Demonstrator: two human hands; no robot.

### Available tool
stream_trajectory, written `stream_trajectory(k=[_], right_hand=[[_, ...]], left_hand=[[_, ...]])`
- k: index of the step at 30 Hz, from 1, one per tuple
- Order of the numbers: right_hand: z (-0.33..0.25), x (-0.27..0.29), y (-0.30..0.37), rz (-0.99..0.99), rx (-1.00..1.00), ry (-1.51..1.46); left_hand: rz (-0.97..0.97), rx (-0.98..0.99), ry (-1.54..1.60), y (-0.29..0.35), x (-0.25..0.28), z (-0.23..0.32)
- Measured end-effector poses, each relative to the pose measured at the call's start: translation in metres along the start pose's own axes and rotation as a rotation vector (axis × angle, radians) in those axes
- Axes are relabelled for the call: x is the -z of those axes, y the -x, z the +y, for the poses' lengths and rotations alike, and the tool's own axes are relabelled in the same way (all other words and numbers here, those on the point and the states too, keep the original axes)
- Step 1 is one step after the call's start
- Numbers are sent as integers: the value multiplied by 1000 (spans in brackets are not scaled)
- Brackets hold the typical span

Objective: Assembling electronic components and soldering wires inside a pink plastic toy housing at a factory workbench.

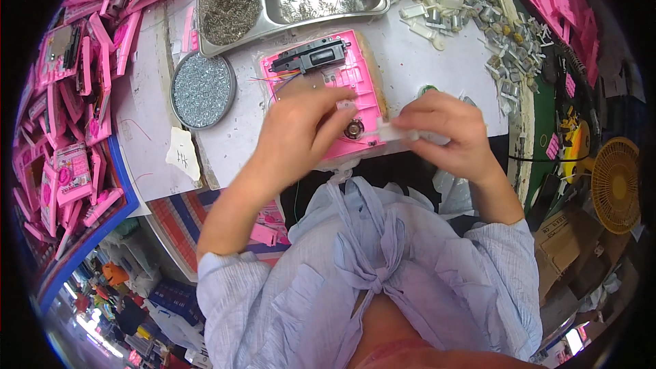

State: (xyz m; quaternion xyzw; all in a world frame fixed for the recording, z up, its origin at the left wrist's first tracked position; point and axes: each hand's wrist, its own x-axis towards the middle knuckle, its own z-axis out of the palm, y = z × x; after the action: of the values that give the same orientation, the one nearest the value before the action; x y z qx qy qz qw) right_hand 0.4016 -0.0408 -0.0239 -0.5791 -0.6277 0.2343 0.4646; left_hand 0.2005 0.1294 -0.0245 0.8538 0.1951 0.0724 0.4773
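A pink plastic housing [367, 100] lies in front of me, with a black mechanism [316, 57] and thin coloured wires at its far end. Near its lower right corner sits a small round metal part [354, 129]. Over the housing's middle, my left hand [301, 126] is bent, thumb and forefinger close together; whatever lies between their tips is too small and blurred to name. Just right of the housing, my right hand [444, 130] is closed on a white plastic piece [389, 131], whose narrow end reaches over the housing's corner.
A round dish of small screws [203, 91] stands left of the housing. Behind is a metal tray [318, 0] with springs. White-and-metal parts [454, 12] lie heaped at the back right. Pink housings [72, 167] pile up at far left. An orange fan [615, 184] is at right.
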Motion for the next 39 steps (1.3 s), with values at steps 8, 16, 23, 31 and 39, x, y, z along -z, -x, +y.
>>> stream_trajectory(k=[8, 16, 23, 31, 39], right_hand=[[2, 19, 22, 110, -121, 20], [4, 19, 23, 89, -210, -16], [11, 14, 20, 164, -280, -69], [12, 12, 22, 214, -299, -72], [5, 4, 21, 189, -375, -26]], left_hand=[[-289, -167, -689, -43, -7, -2], [-226, -108, -538, -45, -7, -12], [-218, -79, -501, -50, -6, -8], [-223, -252, -697, -56, -13, -9], [-187, -351, -740, -54, -16, -7]])
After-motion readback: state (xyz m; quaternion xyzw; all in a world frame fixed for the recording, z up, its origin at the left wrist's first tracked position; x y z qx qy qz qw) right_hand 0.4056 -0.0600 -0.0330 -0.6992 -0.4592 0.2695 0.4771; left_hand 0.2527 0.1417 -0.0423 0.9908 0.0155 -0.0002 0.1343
